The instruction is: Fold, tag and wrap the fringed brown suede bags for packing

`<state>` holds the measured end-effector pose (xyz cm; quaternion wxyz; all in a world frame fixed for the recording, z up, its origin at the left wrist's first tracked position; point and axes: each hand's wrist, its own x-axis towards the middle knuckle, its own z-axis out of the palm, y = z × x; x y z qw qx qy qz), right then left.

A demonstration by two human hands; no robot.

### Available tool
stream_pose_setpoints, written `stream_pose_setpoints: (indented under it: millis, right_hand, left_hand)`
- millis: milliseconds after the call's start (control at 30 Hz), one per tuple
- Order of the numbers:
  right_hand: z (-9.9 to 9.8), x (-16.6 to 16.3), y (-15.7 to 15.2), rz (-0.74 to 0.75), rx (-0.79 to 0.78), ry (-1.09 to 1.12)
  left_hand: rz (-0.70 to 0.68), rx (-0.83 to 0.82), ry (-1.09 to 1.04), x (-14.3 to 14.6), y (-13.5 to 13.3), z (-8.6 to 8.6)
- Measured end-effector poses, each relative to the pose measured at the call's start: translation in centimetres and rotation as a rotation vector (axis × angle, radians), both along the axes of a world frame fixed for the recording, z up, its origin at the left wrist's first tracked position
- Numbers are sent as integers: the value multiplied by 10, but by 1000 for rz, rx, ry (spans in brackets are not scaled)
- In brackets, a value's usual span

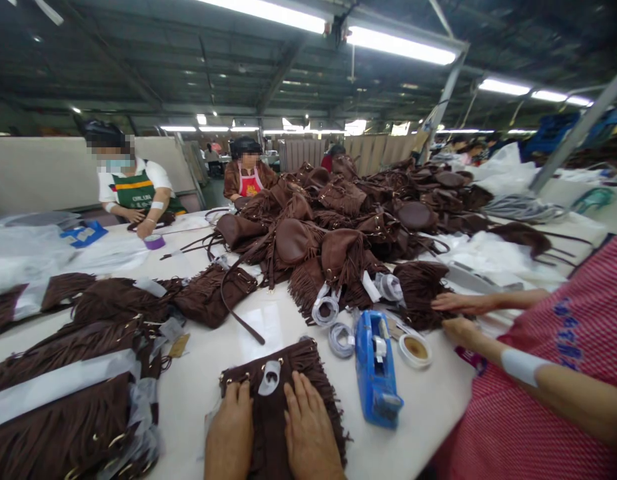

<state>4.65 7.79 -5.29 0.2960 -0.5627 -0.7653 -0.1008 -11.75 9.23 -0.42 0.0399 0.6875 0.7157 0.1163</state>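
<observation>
A brown fringed suede bag (288,367) lies on the white table (198,393) in front of me. My left hand (231,433) rests flat on its left side, fingers stretched out. My right hand (308,433) lies flat on its middle, fingers together and extended. A strip of clear tape or plastic (270,377) sits on the bag just ahead of my fingertips. A blue tape dispenser (376,370) stands right of the bag.
A big heap of brown fringed bags (348,227) fills the table's middle. Wrapped bags (73,387) are stacked at left. A tape roll (415,349) lies by the dispenser. A co-worker in red (548,373) reaches in from the right; two others sit at the far side.
</observation>
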Motion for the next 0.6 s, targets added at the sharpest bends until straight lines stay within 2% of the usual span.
stream_pose_setpoints:
  millis: [133, 267, 300, 367, 433, 467, 500, 567, 600]
  right_hand:
    - [5, 2, -3, 22, -99, -13]
    - [3, 2, -5, 38, -166, 32]
    - [3, 2, -5, 35, -169, 48]
    - [2, 1, -6, 28, -168, 73]
    - [2, 1, -7, 30, -166, 78]
    - [1, 1, -7, 33, -166, 75]
    - [1, 1, -7, 36, -166, 67]
    - [-3, 1, -6, 44, -149, 41]
    - [-6, 2, -5, 47, -132, 24]
  left_hand:
    - [0, -193, -195, -16, 17, 9]
    - [-38, -328, -328, -67, 24, 17]
    - [0, -344, -330, -79, 20, 19]
    - [134, -238, -229, -93, 6, 24]
    - [224, -2, -61, -84, -13, 25]
    - [182, 87, -22, -70, -22, 23]
    - [103, 131, -21, -51, -29, 18]
    - [-238, 238, -51, -8, -36, 2]
    - [-355, 288, -41, 12, -36, -9]
